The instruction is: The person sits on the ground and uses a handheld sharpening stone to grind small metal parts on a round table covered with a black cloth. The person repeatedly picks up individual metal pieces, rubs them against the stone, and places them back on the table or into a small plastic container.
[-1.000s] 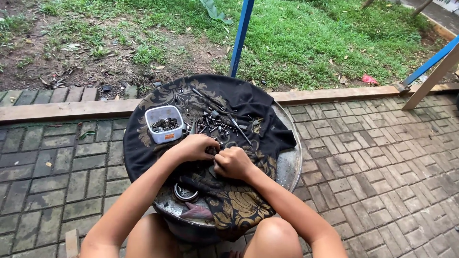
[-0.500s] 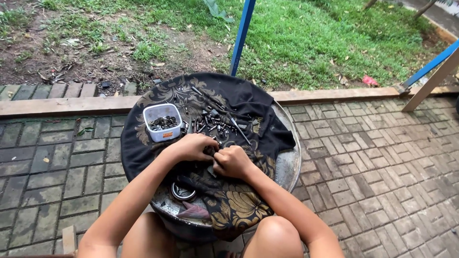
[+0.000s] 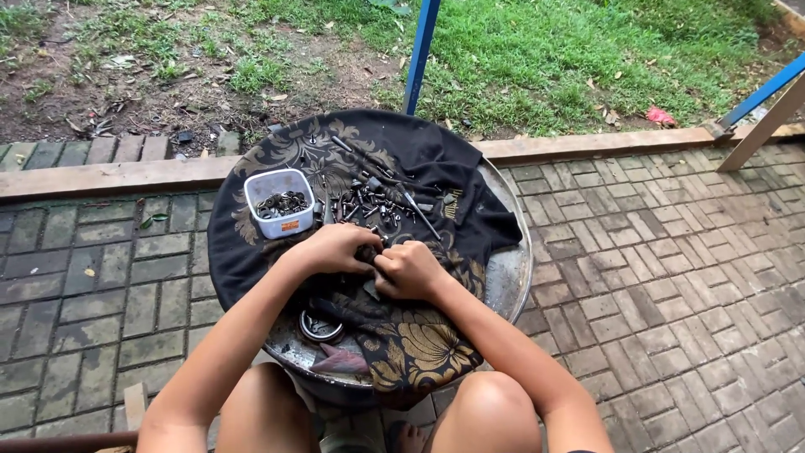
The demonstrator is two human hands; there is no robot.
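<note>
With both fists curled shut on a small dark metal part [image 3: 370,257] at the centre of the round cloth-draped metal counter [image 3: 511,277], left hand [image 3: 335,249] and right hand [image 3: 408,270] do best working low over the black patterned cloth [image 3: 436,168], white plastic tub of hardware [image 3: 279,202] at 10 o'clock.

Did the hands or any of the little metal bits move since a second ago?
Hardly anything changed. The left hand and right hand stay pressed together over a small dark part on the black patterned cloth; what they pinch is hidden. The white tub of small metal pieces, the pile of bolts and the round metal table all kept their places. Only the camera view shifted slightly.
</note>
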